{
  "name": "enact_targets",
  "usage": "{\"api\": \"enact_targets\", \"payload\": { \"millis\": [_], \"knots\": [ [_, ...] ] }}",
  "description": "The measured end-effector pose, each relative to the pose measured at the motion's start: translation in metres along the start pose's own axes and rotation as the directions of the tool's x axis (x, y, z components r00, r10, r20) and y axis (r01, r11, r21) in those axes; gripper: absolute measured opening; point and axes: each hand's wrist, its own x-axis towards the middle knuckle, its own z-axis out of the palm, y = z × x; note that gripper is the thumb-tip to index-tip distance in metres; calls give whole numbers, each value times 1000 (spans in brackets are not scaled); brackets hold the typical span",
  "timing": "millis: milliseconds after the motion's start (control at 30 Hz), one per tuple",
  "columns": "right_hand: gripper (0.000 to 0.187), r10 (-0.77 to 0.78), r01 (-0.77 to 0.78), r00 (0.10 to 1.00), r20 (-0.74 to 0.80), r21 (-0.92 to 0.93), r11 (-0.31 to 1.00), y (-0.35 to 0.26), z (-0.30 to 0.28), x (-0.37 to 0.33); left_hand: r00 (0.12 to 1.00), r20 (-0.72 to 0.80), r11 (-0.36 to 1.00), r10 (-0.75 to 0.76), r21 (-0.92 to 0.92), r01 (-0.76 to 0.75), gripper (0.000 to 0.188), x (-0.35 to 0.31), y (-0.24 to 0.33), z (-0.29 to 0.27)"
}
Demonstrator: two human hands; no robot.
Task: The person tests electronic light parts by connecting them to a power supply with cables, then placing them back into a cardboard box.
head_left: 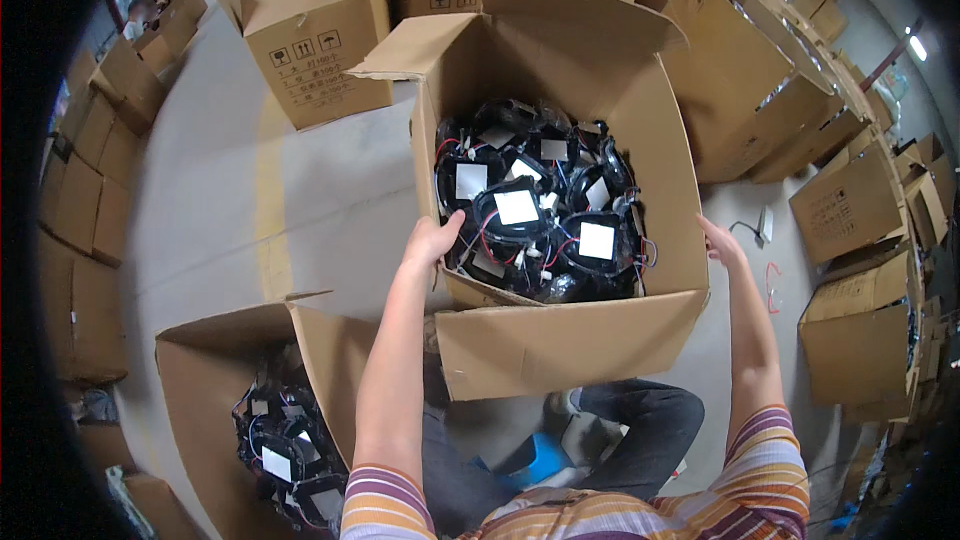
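In front of me stands an open cardboard box [570, 345], its flaps folded outward. It is filled with black plastic-wrapped parts [515, 208] that have white square labels and red, blue and white wires. My left hand [435, 239] grips the left wall of the box, the thumb over the rim and the fingers hidden outside. At the opposite side, my right hand [722, 242] holds the right wall from outside, with part of its fingers out of sight.
A second open box [325, 340] with similar black parts sits at my lower left. Another carton [310, 50] stands beyond on the left. Large boxes [735, 80] line the back and right. A blue object [535, 460] lies between my legs. A red wire [772, 287] lies on the floor.
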Motion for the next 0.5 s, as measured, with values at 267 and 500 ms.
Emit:
{"api": "enact_targets", "payload": {
  "millis": [267, 500],
  "knots": [
    [41, -189, 110, 957, -222, -325, 939, 11, 23, 34, 911, -390, 932, 134, 361, 18, 29, -14, 11, 10],
    [35, -303, 238, 914, -270, -247, 939, 32, 31, 19, 823, -445, 888, 352, 436, -145, 25, -17, -12, 6]
  ]
}}
